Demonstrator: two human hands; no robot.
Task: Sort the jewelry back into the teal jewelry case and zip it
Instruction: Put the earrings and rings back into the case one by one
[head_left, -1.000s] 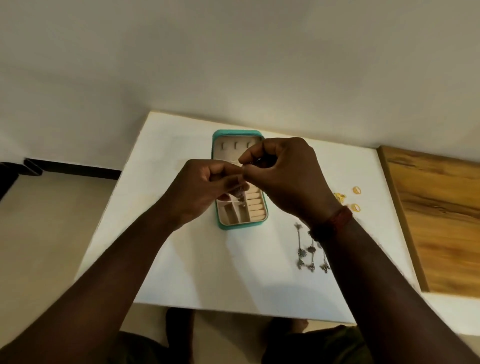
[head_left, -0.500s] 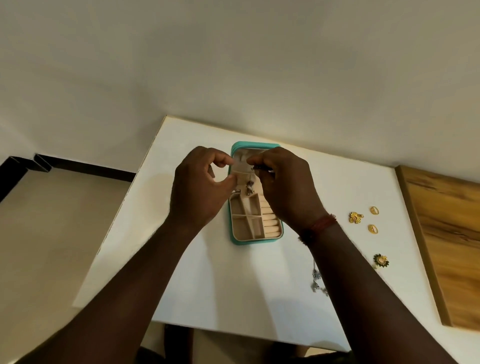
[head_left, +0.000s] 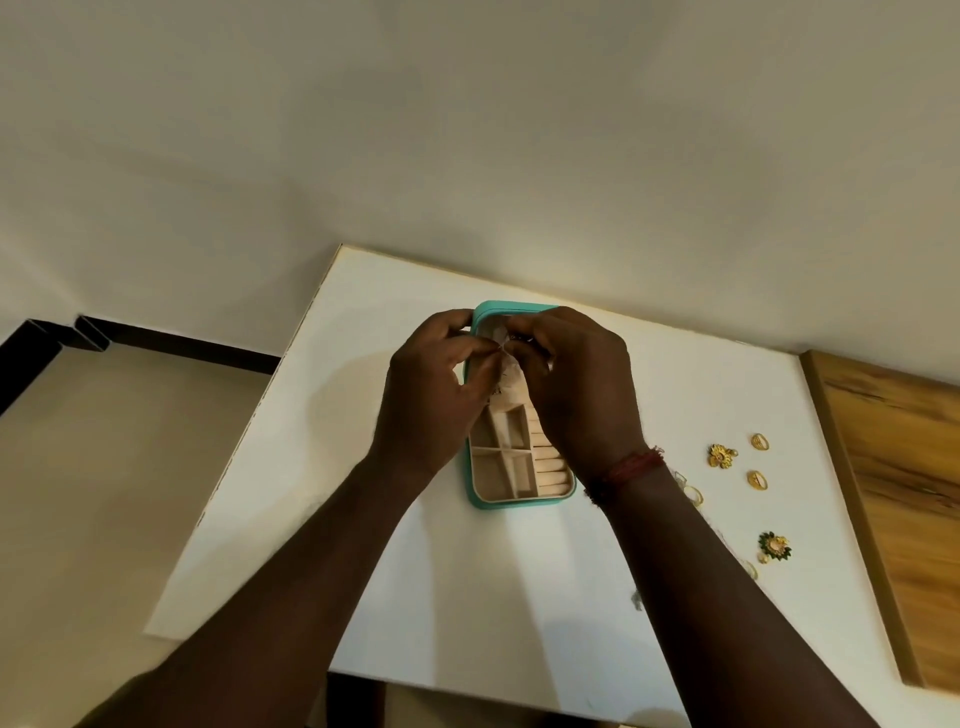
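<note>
Teal jewelry case (head_left: 519, 503) lies open, beige compartments showing. Over its far end, left hand (head_left: 431, 395) and right hand (head_left: 576, 384) pinch a small piece (head_left: 503, 344), too blurred to name. Gold earrings (head_left: 722, 456) lie right of it.

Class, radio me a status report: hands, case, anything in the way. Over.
Left hand, right hand: fingers pinched together over case's far end, grip hidden. Case open, unzipped, on table. Gold earrings and rings loose right of case; nothing blocking.

Surface: white rectangular table (head_left: 363, 493).
Centre, toward far edge: open teal jewelry case with beige compartments (head_left: 519, 503).
Right side: gold flower earring (head_left: 722, 456), two small gold rings (head_left: 760, 441), and a green-and-gold flower earring (head_left: 775, 546), all apart.
Right edge: brown wood-grain panel (head_left: 893, 493) alongside.
</note>
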